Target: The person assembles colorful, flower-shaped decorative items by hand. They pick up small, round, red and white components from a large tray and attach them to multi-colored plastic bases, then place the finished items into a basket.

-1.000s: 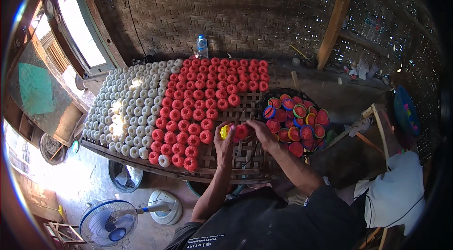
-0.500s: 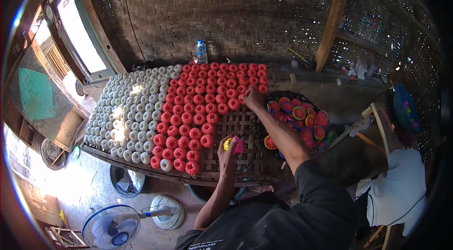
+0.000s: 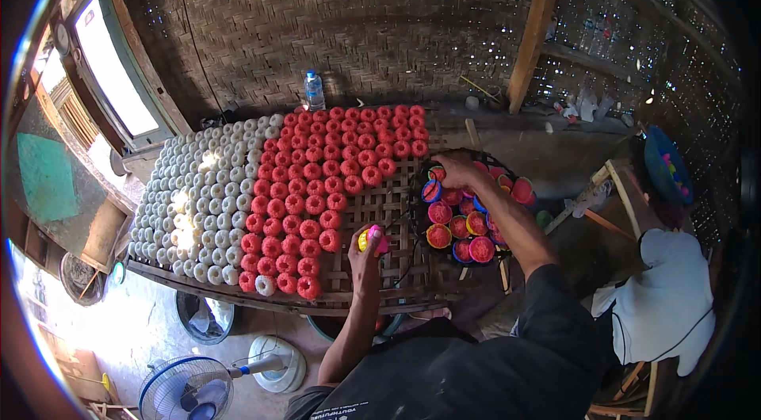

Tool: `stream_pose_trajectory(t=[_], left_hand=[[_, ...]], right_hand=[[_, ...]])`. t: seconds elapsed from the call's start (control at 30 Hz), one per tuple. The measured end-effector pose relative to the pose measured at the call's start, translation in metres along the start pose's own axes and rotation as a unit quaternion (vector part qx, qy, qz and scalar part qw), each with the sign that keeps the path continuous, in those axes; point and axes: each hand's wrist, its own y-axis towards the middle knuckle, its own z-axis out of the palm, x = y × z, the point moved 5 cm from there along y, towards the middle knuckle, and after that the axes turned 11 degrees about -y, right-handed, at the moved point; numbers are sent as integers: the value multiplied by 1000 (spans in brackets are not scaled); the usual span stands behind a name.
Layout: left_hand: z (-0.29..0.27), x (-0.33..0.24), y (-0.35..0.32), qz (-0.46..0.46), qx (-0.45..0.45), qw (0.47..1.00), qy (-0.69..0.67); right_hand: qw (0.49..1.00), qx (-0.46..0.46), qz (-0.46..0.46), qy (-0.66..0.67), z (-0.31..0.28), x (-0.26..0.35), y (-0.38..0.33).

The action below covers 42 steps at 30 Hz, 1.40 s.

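A woven bamboo tray (image 3: 396,210) carries rows of white round pieces (image 3: 202,190) on its left and red round pieces (image 3: 317,182) in the middle. My left hand (image 3: 366,250) holds small coloured cups, one yellow and one pink, just right of the red rows. My right hand (image 3: 456,170) reaches into a dark basket (image 3: 468,218) of red-filled cups in blue, yellow and red. Its fingers close over one cup at the basket's upper left.
A water bottle (image 3: 315,91) stands behind the tray by the woven wall. A wooden post (image 3: 535,24) rises at the right. Below the tray are a blue fan (image 3: 186,388) and a dark bucket (image 3: 202,313). A white cloth (image 3: 666,301) lies at the right.
My right hand left the cups at my left hand, went to the upper right of the red rows, then moved right into the basket. My left hand stayed near the tray's front.
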Motion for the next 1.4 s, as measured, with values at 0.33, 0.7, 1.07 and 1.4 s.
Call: stream_pose_trajectory(t=[0.33,0.7,1.07,1.4], left_hand=[[15,5,-2,-15,-7,998,53],[45,11,37,-48,35,985,-163],[33,-21,26,57,-8,998,31],[47,-46,23,123,19,986,107]], right_hand=[[996,-75,-19,-48,-19,-3,-6],[878,-77,-67,467,-78,133,-76],[831,-4,24,556,-21,139,-64],[642,153,87,747,-14,155,-64]])
